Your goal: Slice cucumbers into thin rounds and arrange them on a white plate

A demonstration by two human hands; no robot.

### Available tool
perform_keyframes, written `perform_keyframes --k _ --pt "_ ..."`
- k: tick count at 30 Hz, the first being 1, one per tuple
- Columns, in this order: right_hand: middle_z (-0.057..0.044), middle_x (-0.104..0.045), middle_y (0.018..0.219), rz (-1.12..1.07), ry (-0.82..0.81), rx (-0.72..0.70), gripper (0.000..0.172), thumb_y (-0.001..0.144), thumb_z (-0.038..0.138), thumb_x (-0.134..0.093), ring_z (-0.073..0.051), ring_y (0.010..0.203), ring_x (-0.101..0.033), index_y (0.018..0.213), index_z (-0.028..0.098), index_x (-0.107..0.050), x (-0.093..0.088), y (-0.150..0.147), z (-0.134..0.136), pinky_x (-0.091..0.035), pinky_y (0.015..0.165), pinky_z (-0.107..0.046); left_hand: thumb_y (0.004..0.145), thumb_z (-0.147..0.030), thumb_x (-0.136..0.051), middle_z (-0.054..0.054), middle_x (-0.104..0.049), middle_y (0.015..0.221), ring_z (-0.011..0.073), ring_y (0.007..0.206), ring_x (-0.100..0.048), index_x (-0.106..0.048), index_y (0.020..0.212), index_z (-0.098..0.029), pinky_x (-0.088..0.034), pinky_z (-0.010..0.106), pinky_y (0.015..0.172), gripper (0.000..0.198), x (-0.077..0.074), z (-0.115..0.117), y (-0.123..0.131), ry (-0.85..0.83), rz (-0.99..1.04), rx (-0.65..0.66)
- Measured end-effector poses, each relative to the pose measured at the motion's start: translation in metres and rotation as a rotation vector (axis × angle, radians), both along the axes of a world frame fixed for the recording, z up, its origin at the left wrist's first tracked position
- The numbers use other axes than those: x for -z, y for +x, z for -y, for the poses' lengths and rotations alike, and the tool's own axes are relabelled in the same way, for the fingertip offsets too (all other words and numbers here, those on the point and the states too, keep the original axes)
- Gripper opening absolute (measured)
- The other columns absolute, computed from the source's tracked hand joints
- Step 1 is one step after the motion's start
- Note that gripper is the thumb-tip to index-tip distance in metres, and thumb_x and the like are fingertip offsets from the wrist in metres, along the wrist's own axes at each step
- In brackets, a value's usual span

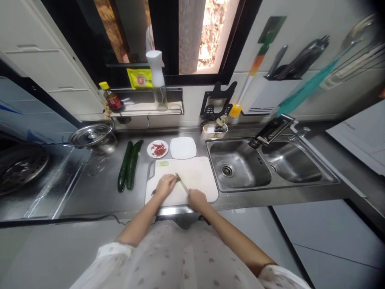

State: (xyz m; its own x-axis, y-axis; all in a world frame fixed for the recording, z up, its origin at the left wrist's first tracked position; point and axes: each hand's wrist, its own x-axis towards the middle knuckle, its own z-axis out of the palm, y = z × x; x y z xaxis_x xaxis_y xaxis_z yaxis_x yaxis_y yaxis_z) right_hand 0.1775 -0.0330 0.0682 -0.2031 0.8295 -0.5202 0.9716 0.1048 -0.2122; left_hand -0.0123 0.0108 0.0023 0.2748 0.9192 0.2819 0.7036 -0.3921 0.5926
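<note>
A white cutting board (198,176) lies on the steel counter. My left hand (166,186) is closed over a dark green cucumber piece (178,178), whose end shows past the fingertips. My right hand (197,199) is wrapped round the handle of a knife (183,186); its blade points up and left, close to that end. Several pale green slices (163,163) lie at the board's upper left. Two whole cucumbers (132,164) rest on the counter to the left. Behind the board are a plate of chopped red pieces (158,149) and a white square plate (183,148).
A double sink (240,162) with a black faucet (267,132) is on the right. At the left stand a lidded steel pot (94,138) and a stove burner (21,166). A small caddy (214,131) sits by the wall, below a knife block (267,94).
</note>
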Motion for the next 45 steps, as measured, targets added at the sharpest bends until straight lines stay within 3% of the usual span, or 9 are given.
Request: perform_keyframes --k 14,33,45 --pt "-0.016 -0.069 0.106 -0.030 0.079 0.005 0.034 0.091 0.013 -0.035 -0.022 0.101 -0.064 0.111 0.012 -0.063 0.007 -0.024 -0.031 -0.046 0.081 -0.030 0.091 -0.021 -0.052 0.005 -0.069 0.096 0.0178 0.093 -0.059 -0.070 0.101 -0.022 -0.047 0.032 0.085 0.020 -0.005 0.002 0.001 -0.003 -0.003 -0.004" --pt "-0.016 -0.069 0.101 0.037 0.028 -0.013 0.026 0.092 0.017 -0.041 -0.023 0.098 -0.065 0.108 0.012 -0.061 0.007 0.002 0.005 -0.045 0.078 -0.029 0.091 -0.021 -0.052 0.005 -0.069 0.096 0.0182 0.093 -0.059 -0.070 0.098 -0.021 -0.047 0.033 0.085 0.020 0.001 0.000 0.000 0.007 -0.013 -0.006" --pt "-0.016 -0.069 0.100 0.019 0.029 0.018 0.030 0.092 0.017 -0.038 -0.023 0.099 -0.065 0.110 0.013 -0.062 0.003 -0.007 -0.005 -0.045 0.080 -0.030 0.091 -0.020 -0.052 0.005 -0.069 0.097 0.0183 0.094 -0.059 -0.070 0.099 -0.022 -0.047 0.034 0.087 0.020 -0.002 0.001 0.001 -0.002 -0.010 -0.016"
